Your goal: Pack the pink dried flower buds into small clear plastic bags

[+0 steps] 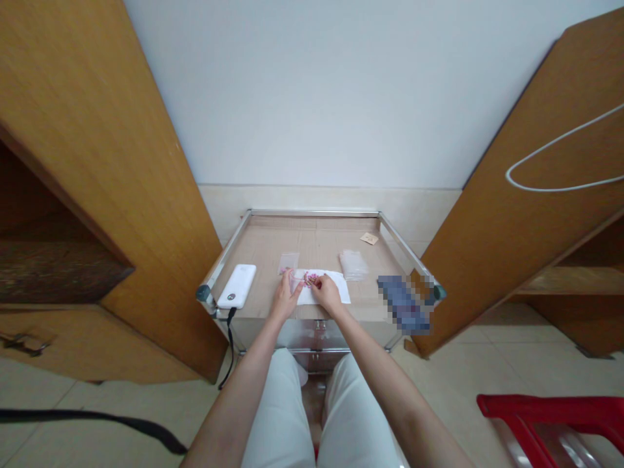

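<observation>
My left hand rests at the left end of a white sheet on the small table. Its fingers and thumb press on what looks like a clear plastic bag over the sheet. Fingers curled in a pinch, my right hand is on a cluster of small pink and red beads at the middle of the sheet. Just behind my left hand lies another clear bag with a little pink in it. A stack of clear plastic bags sits behind the sheet, to the right.
A white power bank with a black cable lies at the table's left. At the right are a tan card and a blurred-out dark blue item. A metal rail edges the table. Wooden cabinets flank it; a red stool stands lower right.
</observation>
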A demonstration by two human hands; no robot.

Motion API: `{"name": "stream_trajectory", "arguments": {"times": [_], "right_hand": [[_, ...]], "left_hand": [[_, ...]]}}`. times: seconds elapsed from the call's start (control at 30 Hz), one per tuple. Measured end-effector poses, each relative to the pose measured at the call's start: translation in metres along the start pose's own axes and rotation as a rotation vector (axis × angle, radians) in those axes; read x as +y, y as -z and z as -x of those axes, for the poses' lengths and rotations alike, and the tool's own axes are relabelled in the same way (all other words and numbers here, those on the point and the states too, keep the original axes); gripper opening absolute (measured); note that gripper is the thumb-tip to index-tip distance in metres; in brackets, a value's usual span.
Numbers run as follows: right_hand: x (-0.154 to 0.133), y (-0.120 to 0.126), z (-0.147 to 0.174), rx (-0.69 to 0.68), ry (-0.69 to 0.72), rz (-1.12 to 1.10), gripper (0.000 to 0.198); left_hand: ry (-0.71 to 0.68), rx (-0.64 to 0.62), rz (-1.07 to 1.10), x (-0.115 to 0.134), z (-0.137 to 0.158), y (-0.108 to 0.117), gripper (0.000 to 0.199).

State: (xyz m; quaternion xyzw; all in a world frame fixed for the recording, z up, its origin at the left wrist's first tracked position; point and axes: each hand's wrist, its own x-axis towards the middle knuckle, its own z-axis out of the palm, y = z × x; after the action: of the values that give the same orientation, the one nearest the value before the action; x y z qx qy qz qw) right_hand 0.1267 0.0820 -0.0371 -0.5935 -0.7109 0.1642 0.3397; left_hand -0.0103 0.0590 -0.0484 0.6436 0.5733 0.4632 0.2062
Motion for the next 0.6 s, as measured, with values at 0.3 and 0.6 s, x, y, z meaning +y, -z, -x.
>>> {"name": "stream_trajectory", "arguments": {"times": [0.3, 0.6], "right_hand": [[-0.003, 0.002, 0.001, 0.044, -0.033, -0.132, 0.012], [-0.037, 0.021, -0.020, 0.109, -0.215, -0.676, 0.012]], "left_hand": [[0.001, -0.007, -0.014, 0.002, 0.000, 0.001, 0.052], [-0.015, -0.023, -0.027, 0.000, 0.000, 0.001, 0.052]]}}
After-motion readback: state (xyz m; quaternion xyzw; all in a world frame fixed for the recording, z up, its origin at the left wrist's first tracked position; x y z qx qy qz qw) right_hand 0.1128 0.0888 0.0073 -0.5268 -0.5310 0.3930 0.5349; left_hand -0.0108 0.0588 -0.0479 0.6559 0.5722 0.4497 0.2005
